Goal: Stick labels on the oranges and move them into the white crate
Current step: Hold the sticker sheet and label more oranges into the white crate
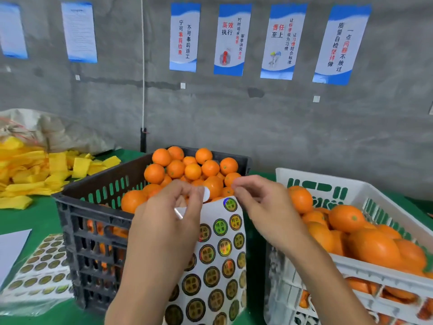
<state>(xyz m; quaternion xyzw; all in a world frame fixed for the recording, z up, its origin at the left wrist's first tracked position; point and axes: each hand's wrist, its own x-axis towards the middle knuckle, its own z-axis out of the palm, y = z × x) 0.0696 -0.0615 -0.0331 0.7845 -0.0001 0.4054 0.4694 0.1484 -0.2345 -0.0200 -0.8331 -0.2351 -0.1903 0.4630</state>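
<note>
Pinching a thin, floppy label [206, 194] by its edge at frame centre, my left hand [168, 207] holds the sticker sheet [220, 254] while my right hand [260, 202], fingertips narrowed, grips nothing I can discern; firm oranges [187, 170] wait behind, white crate [375, 273] lower right.

Single head view, wide-angle, facing forward and slightly down; hands [187, 207] close below lens, crates just beyond, poster wall [234, 109] seemingly near behind; edges distorted.

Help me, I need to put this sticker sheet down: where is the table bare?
Bare green table lies between the yellow foam nets, the black crate and the spare sticker sheets. The gap between the black crate and the white crate is narrow and crowded by both hands.
</note>
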